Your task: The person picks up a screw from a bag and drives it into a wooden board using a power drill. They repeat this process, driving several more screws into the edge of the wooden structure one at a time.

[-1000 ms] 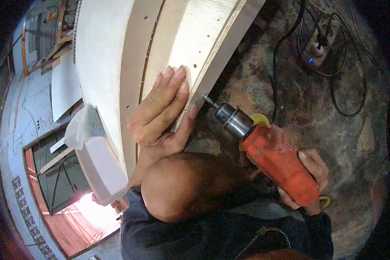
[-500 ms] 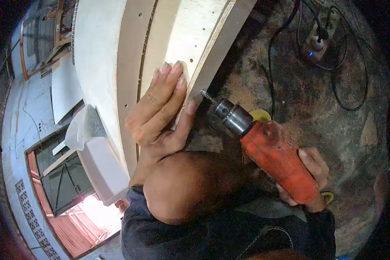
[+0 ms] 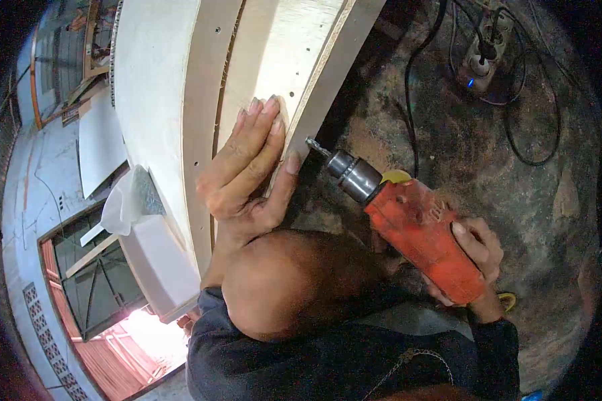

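A red power drill is held in my right hand, whose fingers wrap round its body. From the dark metal chuck a short bit points up and left, its tip right at the grey side face of a curved wooden panel. My left hand lies with straight fingers on the pale inner board of that panel. Its thumb is apart from the fingers, over the edge beside the bit. Small dark holes dot the board above the fingertips. My bent knee is just below the left hand.
On the stained dark floor, a power strip with a blue light has black cables looping from it. A white box-like piece with clear plastic stands at left, near a barred opening. A yellow object shows behind the drill.
The drill has shifted slightly up and left, bringing its bit tip onto the panel's side face. My left hand keeps its place on the board; the view has moved a little.
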Action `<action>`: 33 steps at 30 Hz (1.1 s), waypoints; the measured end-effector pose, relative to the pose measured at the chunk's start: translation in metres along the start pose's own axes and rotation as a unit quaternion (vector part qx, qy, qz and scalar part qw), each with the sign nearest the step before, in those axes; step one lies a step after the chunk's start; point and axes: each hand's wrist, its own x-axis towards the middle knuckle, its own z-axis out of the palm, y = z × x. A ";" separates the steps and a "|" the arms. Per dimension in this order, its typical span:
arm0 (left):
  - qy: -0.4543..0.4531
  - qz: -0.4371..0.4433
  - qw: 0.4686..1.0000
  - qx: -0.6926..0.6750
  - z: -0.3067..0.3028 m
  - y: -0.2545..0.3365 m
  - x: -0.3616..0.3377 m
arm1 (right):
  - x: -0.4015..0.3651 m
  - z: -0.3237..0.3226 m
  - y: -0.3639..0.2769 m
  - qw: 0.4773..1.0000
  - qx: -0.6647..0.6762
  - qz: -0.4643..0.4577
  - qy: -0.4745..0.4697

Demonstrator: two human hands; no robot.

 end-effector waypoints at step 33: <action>-0.027 -0.039 0.999 0.021 -0.005 0.004 0.001 | 0.002 0.005 0.012 0.996 -0.057 -0.074 0.014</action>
